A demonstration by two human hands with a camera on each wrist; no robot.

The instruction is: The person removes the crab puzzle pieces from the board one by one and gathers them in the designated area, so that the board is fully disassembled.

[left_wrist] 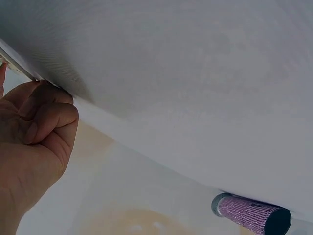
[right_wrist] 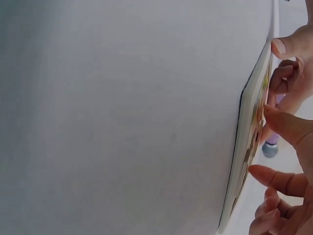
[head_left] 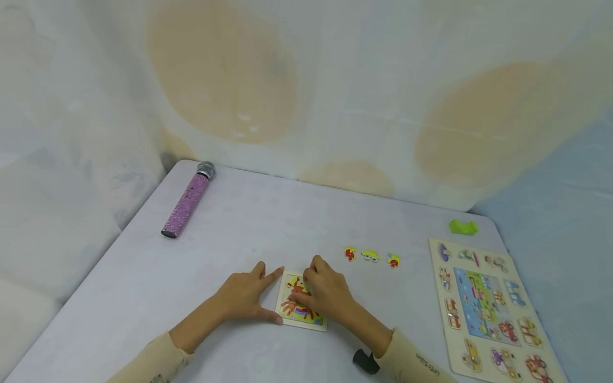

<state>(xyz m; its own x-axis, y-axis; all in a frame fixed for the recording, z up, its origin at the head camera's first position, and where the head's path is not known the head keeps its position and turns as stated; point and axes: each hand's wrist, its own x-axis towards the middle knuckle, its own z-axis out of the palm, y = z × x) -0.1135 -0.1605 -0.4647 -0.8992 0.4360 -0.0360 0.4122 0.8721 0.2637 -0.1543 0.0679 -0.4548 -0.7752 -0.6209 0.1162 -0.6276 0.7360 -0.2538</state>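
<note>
A small square puzzle board (head_left: 304,324) with a pale frame and a red-brown animal picture lies on the table. My left hand (head_left: 246,295) holds its left side, thumb at the near corner and index finger at the far one. In the left wrist view, the other fingers of this hand (left_wrist: 44,122) are curled in. Over the picture, the thumb and index finger of my right hand (head_left: 328,290) grip at a puzzle piece set in the board; the hand partly hides it. The right wrist view shows both fingertips down on the board (right_wrist: 247,127), a little apart.
Three loose yellow-and-red puzzle pieces (head_left: 371,256) lie in a row beyond my right hand. A larger vehicle puzzle board (head_left: 447,319) is at the right, with a green object (head_left: 463,227) behind it. A purple glittery microphone (head_left: 187,205) lies at the back left.
</note>
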